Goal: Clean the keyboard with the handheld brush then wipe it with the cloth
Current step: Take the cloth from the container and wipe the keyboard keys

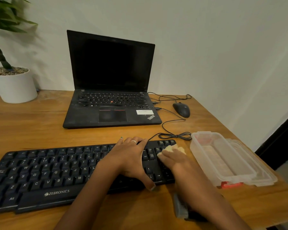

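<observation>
A black Zebronics keyboard (pixel 45 173) lies across the near part of the wooden desk. My left hand (pixel 131 156) spans its right middle, fingers over the far edge and thumb hooked at the near edge, holding it steady. My right hand (pixel 175 161) presses a pale yellow cloth (pixel 172 149) onto the number pad at the keyboard's right end, fingers curled over the cloth. The handheld brush (pixel 181 207) lies on the desk near the front edge, partly hidden under my right forearm.
A clear plastic box (pixel 223 156) with its lid beneath it stands right of the keyboard. Behind are an open black laptop (pixel 111 100), a wired mouse (pixel 181 110) with looped cable (pixel 175 135), and a white potted plant (pixel 13 85) at far left.
</observation>
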`<state>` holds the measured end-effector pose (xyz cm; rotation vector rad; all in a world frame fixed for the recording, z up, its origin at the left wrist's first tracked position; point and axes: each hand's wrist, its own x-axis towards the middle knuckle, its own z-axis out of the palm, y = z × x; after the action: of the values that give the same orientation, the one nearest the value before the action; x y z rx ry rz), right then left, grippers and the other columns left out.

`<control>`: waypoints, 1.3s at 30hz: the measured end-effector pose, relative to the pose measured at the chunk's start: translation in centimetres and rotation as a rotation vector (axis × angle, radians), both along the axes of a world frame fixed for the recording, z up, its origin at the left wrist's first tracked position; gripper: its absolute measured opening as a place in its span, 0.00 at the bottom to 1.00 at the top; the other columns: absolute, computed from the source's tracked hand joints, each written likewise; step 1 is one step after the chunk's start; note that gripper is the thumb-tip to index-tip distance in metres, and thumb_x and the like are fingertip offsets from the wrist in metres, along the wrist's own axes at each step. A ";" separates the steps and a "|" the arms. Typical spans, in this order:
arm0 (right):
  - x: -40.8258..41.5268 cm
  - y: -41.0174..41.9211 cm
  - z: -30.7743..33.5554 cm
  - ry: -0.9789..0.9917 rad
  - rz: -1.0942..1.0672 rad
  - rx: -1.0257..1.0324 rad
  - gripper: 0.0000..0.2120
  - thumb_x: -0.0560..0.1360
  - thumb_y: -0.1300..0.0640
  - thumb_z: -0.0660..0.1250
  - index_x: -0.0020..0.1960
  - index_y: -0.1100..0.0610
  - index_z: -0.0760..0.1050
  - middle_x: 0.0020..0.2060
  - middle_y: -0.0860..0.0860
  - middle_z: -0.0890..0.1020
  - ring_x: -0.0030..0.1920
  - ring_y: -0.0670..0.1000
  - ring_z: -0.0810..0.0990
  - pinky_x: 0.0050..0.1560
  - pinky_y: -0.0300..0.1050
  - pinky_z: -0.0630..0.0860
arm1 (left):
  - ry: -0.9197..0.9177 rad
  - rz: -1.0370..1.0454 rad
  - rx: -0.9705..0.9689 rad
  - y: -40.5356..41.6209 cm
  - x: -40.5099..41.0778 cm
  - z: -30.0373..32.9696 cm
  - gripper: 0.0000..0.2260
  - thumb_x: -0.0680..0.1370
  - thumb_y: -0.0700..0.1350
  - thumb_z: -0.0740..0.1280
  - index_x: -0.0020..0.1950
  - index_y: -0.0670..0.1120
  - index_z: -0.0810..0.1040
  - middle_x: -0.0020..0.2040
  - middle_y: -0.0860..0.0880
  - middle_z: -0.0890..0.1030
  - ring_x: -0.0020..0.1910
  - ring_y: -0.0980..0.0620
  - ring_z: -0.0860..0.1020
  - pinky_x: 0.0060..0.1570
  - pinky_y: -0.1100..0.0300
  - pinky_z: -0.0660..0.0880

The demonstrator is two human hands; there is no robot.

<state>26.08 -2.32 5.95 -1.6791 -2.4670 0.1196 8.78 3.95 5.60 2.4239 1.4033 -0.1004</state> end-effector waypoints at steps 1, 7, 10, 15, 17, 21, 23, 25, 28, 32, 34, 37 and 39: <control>-0.4 -0.5 -0.6 -0.047 0.075 -0.029 0.32 0.76 0.58 0.66 0.76 0.53 0.56 0.75 0.47 0.56 0.75 0.49 0.52 0.72 0.43 0.55 | 0.001 -0.005 0.005 0.0 0.0 0.0 0.59 0.60 0.70 0.74 0.79 0.50 0.44 0.77 0.53 0.52 0.74 0.50 0.53 0.75 0.49 0.49; 2.5 -0.7 0.2 0.094 -0.074 0.060 0.27 0.74 0.60 0.68 0.71 0.47 0.66 0.70 0.43 0.66 0.71 0.47 0.63 0.68 0.39 0.59 | -0.008 0.002 -0.015 0.0 -0.1 0.0 0.59 0.60 0.70 0.74 0.79 0.50 0.43 0.78 0.53 0.50 0.75 0.49 0.50 0.75 0.48 0.48; 0.2 -1.7 0.7 -0.055 -0.063 0.041 0.34 0.67 0.55 0.77 0.69 0.51 0.67 0.67 0.47 0.71 0.68 0.52 0.70 0.66 0.47 0.68 | -0.006 0.002 -0.012 0.0 -0.1 -0.1 0.59 0.60 0.69 0.74 0.79 0.51 0.43 0.78 0.53 0.50 0.75 0.49 0.51 0.75 0.48 0.49; 1.7 -1.2 -0.3 0.003 -0.130 -0.036 0.32 0.74 0.56 0.68 0.72 0.41 0.56 0.72 0.39 0.61 0.73 0.46 0.59 0.72 0.40 0.54 | -0.008 -0.003 -0.013 0.0 0.0 -0.1 0.59 0.61 0.69 0.74 0.79 0.51 0.43 0.78 0.52 0.49 0.76 0.49 0.49 0.75 0.48 0.47; 2.8 -1.4 0.2 0.019 -0.213 0.031 0.29 0.77 0.59 0.64 0.73 0.42 0.58 0.73 0.39 0.58 0.73 0.44 0.56 0.71 0.41 0.56 | -0.008 -0.004 -0.016 0.0 -0.1 0.0 0.59 0.61 0.69 0.74 0.79 0.51 0.43 0.78 0.52 0.49 0.75 0.49 0.50 0.75 0.48 0.47; 0.4 -2.3 0.1 0.029 -0.115 -0.090 0.25 0.80 0.55 0.58 0.75 0.47 0.57 0.73 0.40 0.58 0.74 0.44 0.54 0.72 0.40 0.50 | 0.001 -0.010 0.000 0.0 0.0 -0.1 0.59 0.61 0.69 0.74 0.79 0.50 0.43 0.78 0.53 0.50 0.75 0.49 0.52 0.75 0.49 0.48; 0.0 -2.6 -0.8 0.060 0.026 -0.026 0.25 0.78 0.60 0.60 0.73 0.48 0.61 0.73 0.41 0.61 0.73 0.42 0.56 0.72 0.36 0.48 | 0.002 -0.011 0.001 0.0 0.0 0.0 0.58 0.61 0.69 0.74 0.79 0.50 0.43 0.78 0.53 0.50 0.75 0.50 0.51 0.75 0.49 0.48; 1.4 -2.1 -0.5 0.010 -0.103 -0.116 0.27 0.77 0.62 0.62 0.73 0.47 0.62 0.74 0.44 0.61 0.73 0.44 0.57 0.73 0.39 0.52 | -0.005 -0.007 -0.008 -0.1 0.0 0.0 0.58 0.61 0.69 0.74 0.79 0.50 0.43 0.78 0.53 0.50 0.75 0.49 0.51 0.75 0.49 0.48; 2.3 -1.8 0.2 -0.043 -0.244 -0.032 0.27 0.77 0.60 0.62 0.72 0.43 0.60 0.74 0.41 0.58 0.73 0.45 0.55 0.72 0.42 0.55 | -0.004 -0.005 -0.015 -0.1 -0.1 0.0 0.59 0.61 0.69 0.74 0.79 0.50 0.42 0.78 0.53 0.49 0.75 0.49 0.50 0.75 0.48 0.47; -0.1 -3.2 -0.8 0.015 -0.025 -0.097 0.27 0.77 0.62 0.61 0.74 0.50 0.61 0.75 0.45 0.57 0.75 0.50 0.52 0.73 0.47 0.54 | 0.015 -0.010 0.003 0.0 0.0 -0.1 0.58 0.62 0.69 0.73 0.79 0.50 0.42 0.78 0.52 0.48 0.75 0.48 0.50 0.75 0.48 0.47; 0.7 -2.8 -0.9 0.128 -0.023 -0.014 0.25 0.72 0.66 0.64 0.68 0.51 0.72 0.69 0.47 0.69 0.71 0.53 0.65 0.71 0.46 0.62 | 0.018 -0.012 0.000 -0.1 0.0 0.0 0.58 0.62 0.69 0.73 0.79 0.50 0.42 0.78 0.52 0.48 0.76 0.48 0.49 0.75 0.48 0.47; 2.4 -2.3 0.1 0.092 -0.202 0.030 0.25 0.77 0.61 0.63 0.71 0.45 0.64 0.72 0.41 0.61 0.72 0.47 0.59 0.70 0.40 0.57 | 0.006 -0.011 -0.003 -0.1 -0.1 0.1 0.58 0.63 0.68 0.73 0.79 0.50 0.42 0.78 0.52 0.48 0.76 0.49 0.49 0.75 0.48 0.46; 1.8 -2.1 -0.2 0.141 -0.225 0.015 0.20 0.80 0.55 0.57 0.72 0.46 0.63 0.72 0.43 0.61 0.72 0.47 0.58 0.70 0.39 0.57 | 0.009 -0.010 0.002 -0.1 0.0 0.0 0.58 0.63 0.69 0.73 0.79 0.50 0.41 0.79 0.52 0.47 0.76 0.49 0.48 0.75 0.47 0.44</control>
<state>27.91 -4.40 5.76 -1.8588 -2.1578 0.1857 8.78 3.86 5.60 2.4355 1.3955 -0.1132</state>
